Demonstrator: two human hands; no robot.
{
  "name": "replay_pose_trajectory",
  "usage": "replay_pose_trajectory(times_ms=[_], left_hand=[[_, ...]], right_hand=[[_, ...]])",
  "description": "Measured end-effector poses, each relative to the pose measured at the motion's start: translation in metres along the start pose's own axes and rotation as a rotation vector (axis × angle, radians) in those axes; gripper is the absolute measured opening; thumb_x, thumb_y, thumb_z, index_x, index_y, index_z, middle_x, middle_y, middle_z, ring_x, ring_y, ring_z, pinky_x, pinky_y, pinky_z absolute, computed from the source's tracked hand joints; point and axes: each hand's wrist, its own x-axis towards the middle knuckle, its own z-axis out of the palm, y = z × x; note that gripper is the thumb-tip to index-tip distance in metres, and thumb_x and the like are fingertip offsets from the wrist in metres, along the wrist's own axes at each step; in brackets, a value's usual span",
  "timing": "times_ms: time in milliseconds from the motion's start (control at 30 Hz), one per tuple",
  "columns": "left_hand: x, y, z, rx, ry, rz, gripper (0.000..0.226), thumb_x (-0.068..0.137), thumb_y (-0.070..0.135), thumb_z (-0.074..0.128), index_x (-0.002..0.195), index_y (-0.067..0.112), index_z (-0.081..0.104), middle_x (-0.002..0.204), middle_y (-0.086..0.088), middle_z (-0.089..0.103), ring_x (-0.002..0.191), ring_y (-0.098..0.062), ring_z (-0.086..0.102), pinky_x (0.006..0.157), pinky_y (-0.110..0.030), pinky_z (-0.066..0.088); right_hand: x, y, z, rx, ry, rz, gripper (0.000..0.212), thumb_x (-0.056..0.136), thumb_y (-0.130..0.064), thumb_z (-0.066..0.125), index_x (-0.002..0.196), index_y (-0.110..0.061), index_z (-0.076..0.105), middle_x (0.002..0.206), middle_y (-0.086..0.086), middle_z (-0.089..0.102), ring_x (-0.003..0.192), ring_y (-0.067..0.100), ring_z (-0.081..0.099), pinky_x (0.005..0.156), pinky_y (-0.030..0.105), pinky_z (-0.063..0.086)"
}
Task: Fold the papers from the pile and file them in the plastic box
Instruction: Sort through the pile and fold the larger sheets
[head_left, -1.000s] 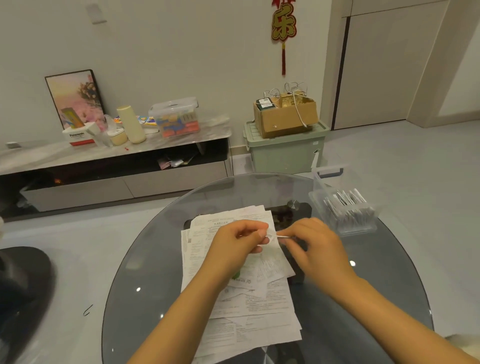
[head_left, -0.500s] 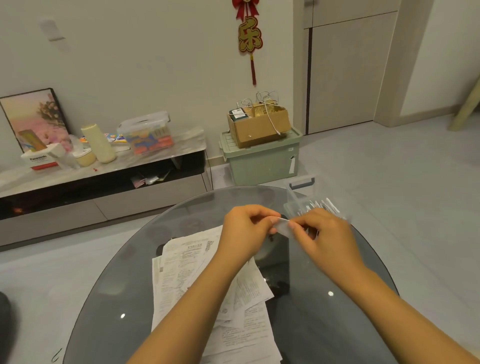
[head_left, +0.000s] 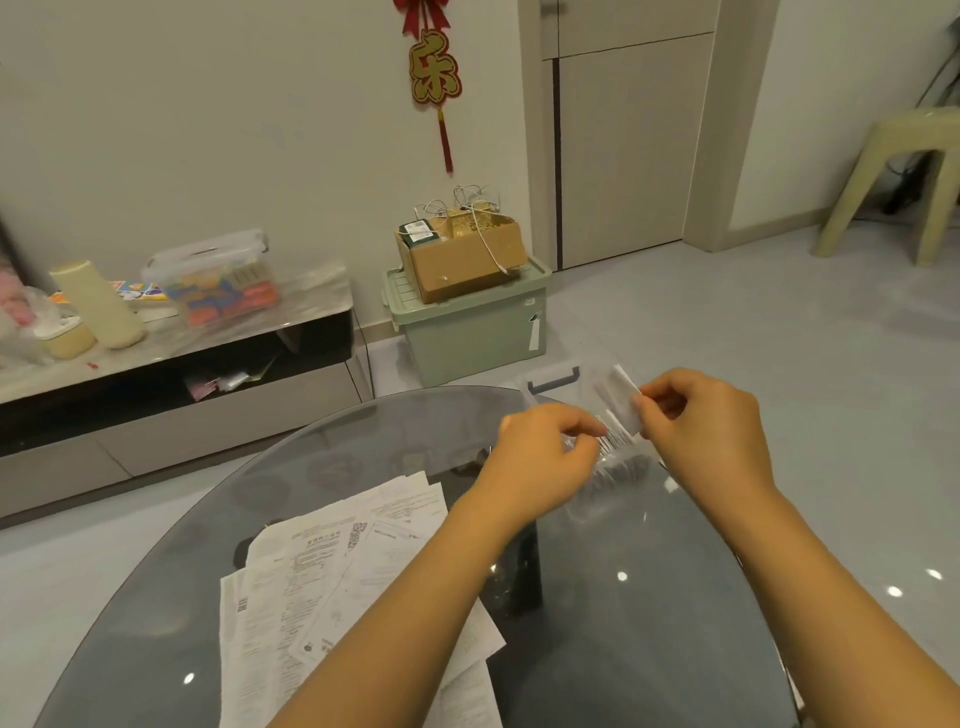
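White folded paper (head_left: 621, 402) pinched by right hand (head_left: 701, 431) above plastic box (head_left: 610, 467) on table (head_left: 363, 441) | left hand (head_left: 545, 457) curled, grip unclear | risk: paper unfolded or dropped outside box if misaligned with packed slips

Both hands crowd the space above the plastic box (head_left: 608, 467) at the glass table's (head_left: 649, 649) far edge. Loose papers (head_left: 332, 582) cover the table's left; its right side lies bare, open to a reach.
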Motion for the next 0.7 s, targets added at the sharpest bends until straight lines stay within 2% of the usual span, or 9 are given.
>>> replay_pose_trajectory(times_ms=[67, 100, 234, 334, 434, 601, 701], left_hand=[[0.012, 0.004, 0.006, 0.222, -0.072, 0.117, 0.043, 0.081, 0.03, 0.035, 0.105, 0.023, 0.069, 0.111, 0.009, 0.066, 0.109, -0.006, 0.049, 0.104, -0.026, 0.017], [0.017, 0.006, 0.007, 0.298, -0.102, 0.171, 0.047, 0.079, 0.03, 0.031, 0.106, 0.021, 0.069, 0.112, 0.008, 0.066, 0.109, -0.008, 0.049, 0.105, -0.029, 0.014], [0.033, 0.007, 0.013, 0.456, -0.209, 0.3, 0.055, 0.079, 0.027, 0.023, 0.113, 0.02, 0.066, 0.113, 0.005, 0.065, 0.102, -0.013, 0.048, 0.101, -0.035, 0.02], [0.041, 0.002, 0.02, 0.527, -0.268, 0.344, 0.066, 0.08, 0.034, 0.011, 0.114, 0.02, 0.066, 0.117, 0.004, 0.061, 0.099, -0.014, 0.043, 0.094, -0.035, 0.023], [0.041, -0.004, 0.022, 0.582, -0.261, 0.364, 0.082, 0.072, 0.042, -0.002, 0.107, 0.019, 0.068, 0.111, 0.002, 0.058, 0.095, -0.014, 0.038, 0.09, -0.035, 0.025], [0.038, -0.008, 0.021, 0.581, -0.226, 0.358, 0.083, 0.071, 0.043, -0.004, 0.103, 0.017, 0.068, 0.107, -0.001, 0.056, 0.094, -0.014, 0.037, 0.092, -0.034, 0.024], [0.037, -0.009, 0.02, 0.575, -0.216, 0.353, 0.083, 0.071, 0.042, -0.004, 0.102, 0.017, 0.069, 0.11, -0.001, 0.056, 0.095, -0.015, 0.037, 0.092, -0.034, 0.023]], right_hand=[[0.006, 0.005, -0.001, -0.036, -0.002, 0.02, 0.009, 0.085, -0.017, 0.062, 0.08, -0.012, 0.068, 0.069, 0.002, 0.067, 0.068, 0.019, 0.062, 0.064, 0.029, 0.048], [0.008, 0.007, -0.001, -0.048, -0.01, 0.028, 0.009, 0.084, -0.016, 0.062, 0.079, -0.011, 0.068, 0.069, 0.002, 0.066, 0.068, 0.019, 0.061, 0.062, 0.028, 0.047], [0.012, 0.01, 0.0, -0.086, -0.038, 0.051, 0.008, 0.083, -0.015, 0.065, 0.079, -0.011, 0.071, 0.073, 0.002, 0.068, 0.068, 0.018, 0.061, 0.056, 0.023, 0.042], [0.016, 0.012, 0.001, -0.114, -0.034, 0.052, 0.009, 0.083, -0.015, 0.065, 0.08, -0.01, 0.072, 0.074, 0.004, 0.069, 0.069, 0.02, 0.062, 0.059, 0.024, 0.043], [0.017, 0.012, 0.004, -0.153, -0.033, 0.057, 0.007, 0.083, -0.013, 0.064, 0.082, -0.01, 0.071, 0.074, 0.004, 0.067, 0.069, 0.021, 0.06, 0.058, 0.025, 0.042], [0.018, 0.011, 0.01, -0.211, -0.022, 0.048, 0.012, 0.081, -0.007, 0.059, 0.085, -0.009, 0.07, 0.082, 0.009, 0.066, 0.073, 0.026, 0.06, 0.063, 0.032, 0.049], [0.017, 0.009, 0.016, -0.303, -0.069, 0.031, 0.012, 0.082, -0.007, 0.058, 0.083, -0.007, 0.07, 0.083, 0.009, 0.066, 0.072, 0.026, 0.06, 0.061, 0.032, 0.049]])
